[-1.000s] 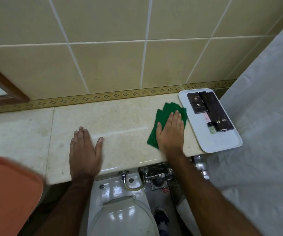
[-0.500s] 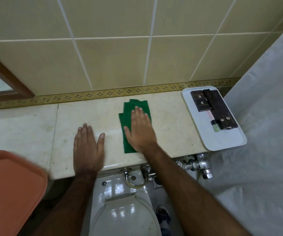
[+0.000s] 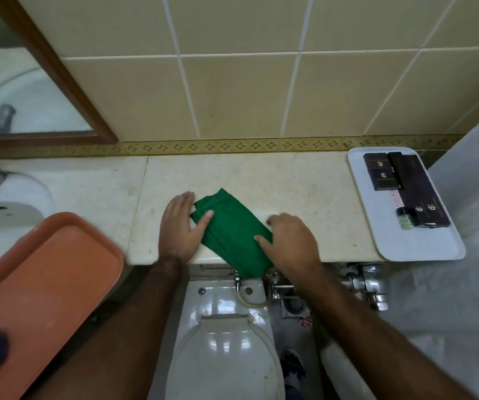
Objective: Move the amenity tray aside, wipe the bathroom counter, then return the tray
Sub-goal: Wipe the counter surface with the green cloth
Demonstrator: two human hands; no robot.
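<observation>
Amenity tray (image 3: pixel 423 249) lies well right of both hands' grip on cloth (image 3: pixel 229 238)

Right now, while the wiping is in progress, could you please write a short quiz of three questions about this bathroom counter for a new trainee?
1. True or false: the white amenity tray lies at the right end of the counter.
2. Which hands touch the green cloth? A) the left hand only B) the right hand only C) both
3. Fill in: part of the cloth hangs over the counter's ____ edge, above the toilet.

Key
1. True; its near corner overhangs the front edge.
2. C; the left thumb lies on one end, the right hand presses the other.
3. Front.
</observation>
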